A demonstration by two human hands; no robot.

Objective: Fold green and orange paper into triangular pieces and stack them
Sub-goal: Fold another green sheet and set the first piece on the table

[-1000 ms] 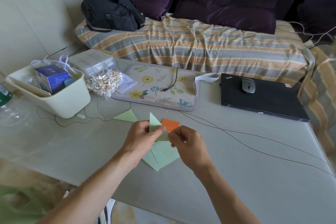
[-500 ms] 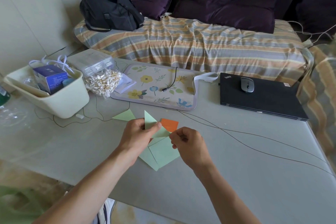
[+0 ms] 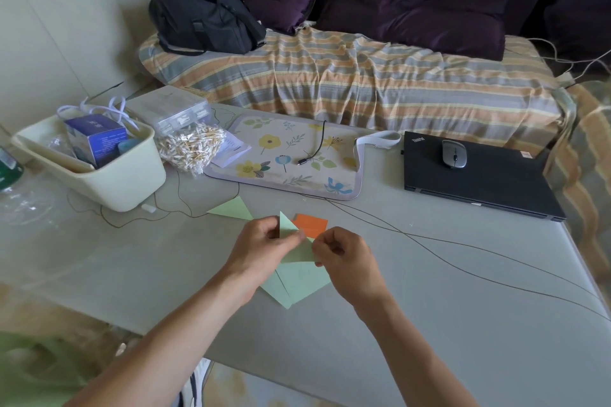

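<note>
I pinch the green paper piece point(image 3: 291, 243) between my left hand point(image 3: 261, 246) and right hand point(image 3: 347, 261) just above the table point(image 3: 429, 291); it looks featherlight and floppy, so I judge gripping near the crease safest.

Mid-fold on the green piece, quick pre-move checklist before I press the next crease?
1. Both hands on the green paper piece: ok; left hand and right hand each pinch it.
2. Piece off the table: ok, held above it.
3. Crease edges aligned: cannot tell, fingers hide them.
4. Green sheets underneath lie flat: ok.
5. Orange paper within reach: ok, just behind the hands.
6. Folded green triangle ready for stacking: ok, lying apart to the left.
</note>
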